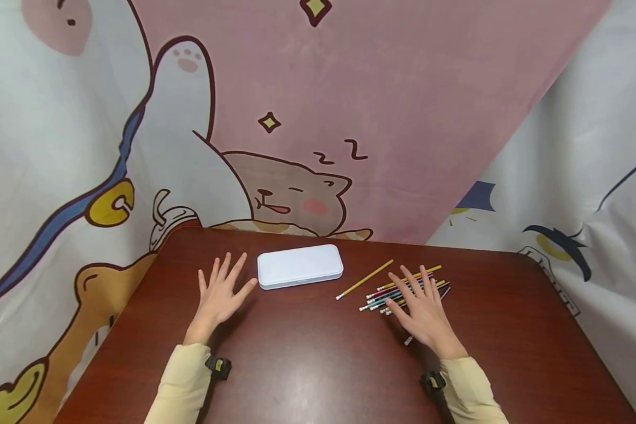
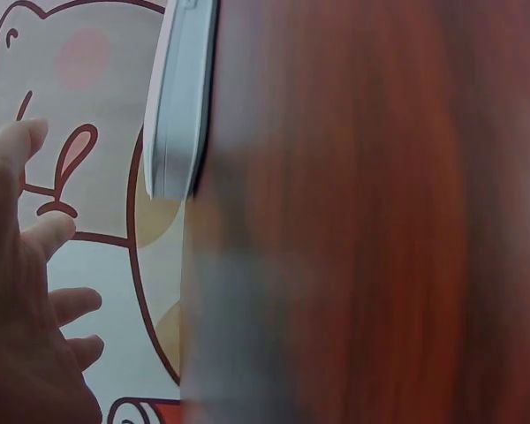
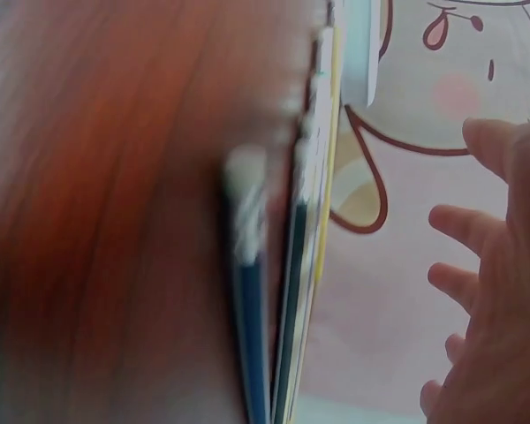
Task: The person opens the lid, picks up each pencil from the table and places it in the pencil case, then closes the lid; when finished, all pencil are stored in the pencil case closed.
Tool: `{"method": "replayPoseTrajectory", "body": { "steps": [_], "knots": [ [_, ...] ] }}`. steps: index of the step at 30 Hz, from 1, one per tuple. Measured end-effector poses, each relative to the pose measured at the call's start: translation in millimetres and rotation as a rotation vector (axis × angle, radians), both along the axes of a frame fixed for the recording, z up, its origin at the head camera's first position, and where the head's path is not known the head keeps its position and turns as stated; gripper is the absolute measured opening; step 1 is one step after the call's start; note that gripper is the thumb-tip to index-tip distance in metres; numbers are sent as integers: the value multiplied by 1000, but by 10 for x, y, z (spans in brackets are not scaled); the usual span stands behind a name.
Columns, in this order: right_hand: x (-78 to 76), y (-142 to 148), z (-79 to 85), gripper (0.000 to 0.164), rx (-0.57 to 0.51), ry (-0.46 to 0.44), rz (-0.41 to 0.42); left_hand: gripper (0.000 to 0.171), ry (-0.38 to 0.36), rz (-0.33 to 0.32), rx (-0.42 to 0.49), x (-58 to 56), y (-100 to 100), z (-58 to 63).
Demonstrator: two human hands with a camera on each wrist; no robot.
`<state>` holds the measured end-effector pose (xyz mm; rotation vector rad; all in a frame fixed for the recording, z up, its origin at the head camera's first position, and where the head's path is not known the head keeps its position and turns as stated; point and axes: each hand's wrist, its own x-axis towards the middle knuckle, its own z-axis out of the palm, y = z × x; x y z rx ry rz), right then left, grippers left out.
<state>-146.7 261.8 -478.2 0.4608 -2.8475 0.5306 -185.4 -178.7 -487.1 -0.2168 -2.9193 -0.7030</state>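
Fingers spread and straight, the left hand [image 1: 219, 297] hangs palm down over the dark red-brown table [image 1: 307, 365], its grip loose and its thumb toward the case. A pale yellow sleeve [image 1: 177, 383] covers that forearm, with a small black device [image 1: 219, 367] at the wrist. Just right of the thumb, the white case [image 1: 300, 267] lies flat, long and round-cornered, near the table's far edge; the left wrist view shows a gap between it and the hand. Behind it, a sleeping cat [image 1: 302, 203] is printed on the hanging cloth [image 1: 403, 88]. Next comes a lone yellow pencil [image 1: 364, 280], slanting between the case and the pile, its white eraser end toward the person. The pile of pencils [image 1: 377, 302], in several colours, lies further right, the eraser ends pointing mostly left. Over it hovers the right hand [image 1: 423, 309], fingers likewise apart and extended, hiding part of the pile; the right wrist view shows it clear of the pencils, with one blue pencil [image 3: 252, 327] nearest the camera. Last is the other yellow sleeve [image 1: 474, 388].
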Motion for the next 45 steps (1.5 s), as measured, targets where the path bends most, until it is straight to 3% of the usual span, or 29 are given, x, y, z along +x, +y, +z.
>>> {"method": "replayPoseTrajectory", "body": {
  "steps": [6, 13, 25, 35, 38, 45],
  "knots": [
    [-86, -214, 10, 59, -36, 7, 25, 76, -13, 6, 73, -92, 121, -16],
    [-152, -450, 7, 55, -66, -2, 60, 81, -98, 4, 121, -203, 209, -74],
    [-233, -826, -52, 54, -113, 25, 122, 84, -165, -68, 200, -405, 246, -222],
    [-326, -1194, -98, 51, -107, 3, 238, 102, -200, -135, 194, -438, 233, -229],
    [-385, -1310, -128, 52, -79, 12, 263, 105, -212, -134, 197, -442, 239, -223],
    [-505, -1554, -149, 55, -21, -60, 258, 103, -213, -108, 234, -472, 226, -233]
  ]
}}
